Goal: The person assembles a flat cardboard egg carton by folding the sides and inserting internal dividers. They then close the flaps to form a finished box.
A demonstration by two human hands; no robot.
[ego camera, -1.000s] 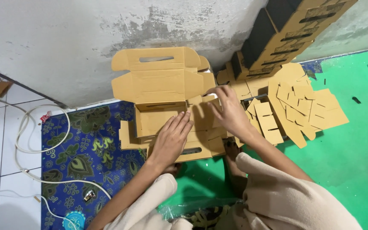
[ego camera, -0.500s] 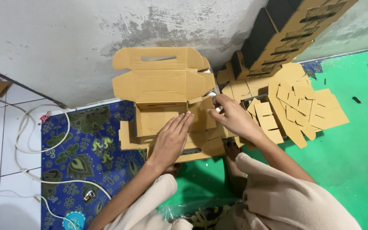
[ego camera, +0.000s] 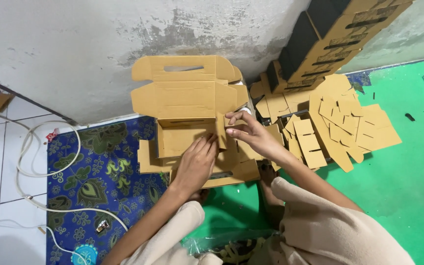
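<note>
Far left: white tiled floor (ego camera: 1, 162) with a white cable (ego camera: 23, 162) looping across it and onto the left edge of the blue patterned mat (ego camera: 94, 176). A small red scrap (ego camera: 51, 135) sits at the mat's upper left corner, a small metal object (ego camera: 102, 226) near its lower edge. Grey, stained wall (ego camera: 74, 49) runs along the top. Centre: half-folded brown cardboard box (ego camera: 187, 118) stands at the upper right corner of the blue mat, against the wall, lid flap open and leaning back on the wall, handle slot visible in the flap. Box rests on a flat cardboard blank (ego camera: 148, 159) lying on the mat. Left hand (ego camera: 196, 162) palm down on the front wall of the box, fingers together and extended, tips over the inner edge, pressing rather than gripping. Right hand (ego camera: 249, 133) at the box's right side, thumb and fingers pinched on a narrow side flap (ego camera: 220, 131) held upright. Cream sleeves (ego camera: 320, 225) at the bottom edge. Right: pile of flat cardboard cutouts (ego camera: 339, 122) spread on the green mat (ego camera: 408, 186), just beside the box. Upper right corner: stack of folded blanks (ego camera: 339, 34) with dark faces leaning against the wall.
</note>
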